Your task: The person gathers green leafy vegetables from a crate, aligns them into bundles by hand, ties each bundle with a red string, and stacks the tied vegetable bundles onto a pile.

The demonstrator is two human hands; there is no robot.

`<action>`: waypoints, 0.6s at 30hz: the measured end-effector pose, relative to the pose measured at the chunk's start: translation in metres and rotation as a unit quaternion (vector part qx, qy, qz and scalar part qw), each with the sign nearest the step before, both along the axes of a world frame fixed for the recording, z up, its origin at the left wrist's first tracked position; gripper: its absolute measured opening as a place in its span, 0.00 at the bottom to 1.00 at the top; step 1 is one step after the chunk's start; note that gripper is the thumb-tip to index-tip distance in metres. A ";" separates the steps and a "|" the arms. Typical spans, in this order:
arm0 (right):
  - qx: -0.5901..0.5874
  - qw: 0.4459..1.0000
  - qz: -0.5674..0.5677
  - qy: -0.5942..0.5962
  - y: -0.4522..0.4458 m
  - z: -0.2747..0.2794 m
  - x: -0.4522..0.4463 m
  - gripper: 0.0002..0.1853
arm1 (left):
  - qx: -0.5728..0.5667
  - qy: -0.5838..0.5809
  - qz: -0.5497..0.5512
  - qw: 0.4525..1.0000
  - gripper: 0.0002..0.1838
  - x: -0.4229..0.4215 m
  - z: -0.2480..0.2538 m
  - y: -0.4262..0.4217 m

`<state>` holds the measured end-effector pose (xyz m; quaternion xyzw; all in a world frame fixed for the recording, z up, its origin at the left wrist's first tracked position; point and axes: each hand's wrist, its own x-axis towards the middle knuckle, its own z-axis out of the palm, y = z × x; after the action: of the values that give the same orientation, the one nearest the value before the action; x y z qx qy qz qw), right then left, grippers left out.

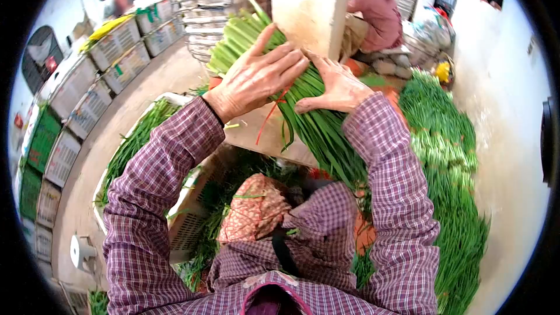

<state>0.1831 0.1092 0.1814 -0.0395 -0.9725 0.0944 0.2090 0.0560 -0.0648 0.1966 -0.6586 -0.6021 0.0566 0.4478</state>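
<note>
A thick bunch of garlic chives [318, 125] lies slantwise over a pale board [256, 131], its cut stem ends at the upper left and its leaves trailing to the lower right. Across the stems rests my left hand [256, 79], fingers stretched out flat, thumb hidden. My right hand [335, 84] spans the leaf side, its thumb on the near side and its fingers over the far side. Between the hands, a red tie [268, 119] hangs from the bunch with one end loose.
Many chive bunches [440, 157] lie in rows along the right wall. A crate of loose greens [137, 140] stands at the left. Stacked crates [122, 58] line the far left, near a white stool [81, 252]. Beyond a pillar [306, 6] sits another person [376, 11].
</note>
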 end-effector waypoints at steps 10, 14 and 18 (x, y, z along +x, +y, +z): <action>-0.215 0.948 0.059 0.228 -0.066 -0.004 -0.025 0.60 | 0.044 0.153 0.104 0.982 0.54 -0.003 0.058 -0.054; -0.252 0.903 0.115 0.327 -0.077 0.004 -0.035 0.59 | 0.231 -0.016 0.059 0.971 0.60 -0.006 0.075 -0.103; -0.245 0.907 0.087 0.331 -0.091 0.011 -0.041 0.61 | 0.280 -0.496 -0.093 0.817 0.58 -0.022 0.038 -0.131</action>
<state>0.1416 0.0187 0.1921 0.0291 -0.7934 0.3552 0.4934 0.0337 -0.1960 0.2342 -0.4970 -0.6684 -0.4903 0.2567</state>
